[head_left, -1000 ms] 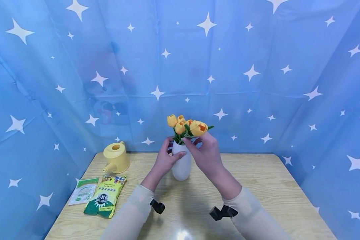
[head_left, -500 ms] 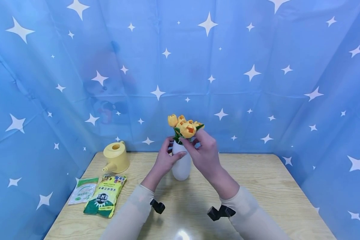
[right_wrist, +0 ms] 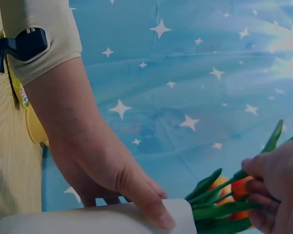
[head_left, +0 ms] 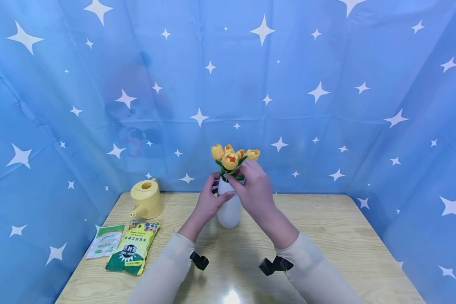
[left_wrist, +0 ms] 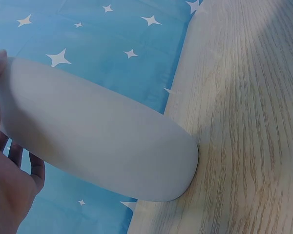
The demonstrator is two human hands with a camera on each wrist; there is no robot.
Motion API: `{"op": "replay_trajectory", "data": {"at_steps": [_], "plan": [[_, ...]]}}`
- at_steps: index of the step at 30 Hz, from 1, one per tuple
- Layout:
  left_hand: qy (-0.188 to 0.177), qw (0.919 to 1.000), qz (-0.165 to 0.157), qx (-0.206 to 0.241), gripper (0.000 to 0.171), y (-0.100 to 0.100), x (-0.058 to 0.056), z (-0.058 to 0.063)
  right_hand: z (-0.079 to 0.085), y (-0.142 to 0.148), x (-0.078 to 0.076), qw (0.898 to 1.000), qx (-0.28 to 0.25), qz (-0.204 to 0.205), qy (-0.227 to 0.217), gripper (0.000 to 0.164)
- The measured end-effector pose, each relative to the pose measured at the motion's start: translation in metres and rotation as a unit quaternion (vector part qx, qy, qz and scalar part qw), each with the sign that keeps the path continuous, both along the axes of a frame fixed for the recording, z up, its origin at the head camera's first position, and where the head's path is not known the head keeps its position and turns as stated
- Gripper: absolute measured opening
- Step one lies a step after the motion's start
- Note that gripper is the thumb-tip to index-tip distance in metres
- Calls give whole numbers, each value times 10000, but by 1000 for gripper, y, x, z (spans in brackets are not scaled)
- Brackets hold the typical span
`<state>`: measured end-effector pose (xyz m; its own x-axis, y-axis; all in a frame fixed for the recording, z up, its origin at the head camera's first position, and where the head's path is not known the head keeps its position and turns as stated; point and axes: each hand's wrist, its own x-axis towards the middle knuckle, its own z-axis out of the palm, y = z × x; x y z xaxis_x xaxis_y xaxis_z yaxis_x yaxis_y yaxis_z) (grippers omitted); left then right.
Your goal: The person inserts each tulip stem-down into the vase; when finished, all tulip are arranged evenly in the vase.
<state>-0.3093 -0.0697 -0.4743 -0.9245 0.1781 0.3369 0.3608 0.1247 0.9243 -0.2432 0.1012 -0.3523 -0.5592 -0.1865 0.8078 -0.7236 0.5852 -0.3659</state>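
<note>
A white vase (head_left: pixel 229 213) stands upright on the wooden table, with several yellow-orange tulips (head_left: pixel 229 161) and green leaves rising from its mouth. My left hand (head_left: pixel 209 197) grips the vase near the rim, thumb in front and fingers around the far left side. In the left wrist view the smooth vase body (left_wrist: pixel 97 131) reaches down to the tabletop. Just above the rim, my right hand (head_left: pixel 257 188) pinches a tulip stem. The right wrist view shows the thumb and fingers of the right hand (right_wrist: pixel 283 185) on that green stem; its lower end is hidden among the leaves.
A yellow watering can (head_left: pixel 148 200) stands at the table's back left. In front of it lie a yellow-green bag (head_left: pixel 133 249) and a flat white-green packet (head_left: pixel 106 242). A blue star-patterned curtain (head_left: pixel 308 55) hangs behind the table.
My right hand has moved left and slightly down, bringing its tulip from the bunch's right side to the front middle. The left hand and the vase have stayed put.
</note>
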Motion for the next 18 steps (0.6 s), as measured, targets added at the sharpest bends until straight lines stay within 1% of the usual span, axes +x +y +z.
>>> {"op": "replay_trajectory", "data": {"at_steps": [3,7,9,11,14,18], "plan": [[63,10000,-16,11,68,-1,0,0,-3,-2,-1,9997,-25,-24,-226,17],[44,10000,-26,33,67,-1,-1,-1,-5,-3,0,9974,-457,325,-442,16],[0,10000,-20,40,68,-1,0,0,-4,-4,1,9950,-695,530,-480,17],[-30,10000,-12,39,69,-1,0,0,-4,-5,0,9937,-800,634,-457,17],[-47,10000,19,5,70,-1,0,0,-5,-7,-1,9936,-814,675,-394,15],[-22,10000,32,-27,68,-1,-1,0,-8,-10,-4,9959,-628,538,-368,13]]}}
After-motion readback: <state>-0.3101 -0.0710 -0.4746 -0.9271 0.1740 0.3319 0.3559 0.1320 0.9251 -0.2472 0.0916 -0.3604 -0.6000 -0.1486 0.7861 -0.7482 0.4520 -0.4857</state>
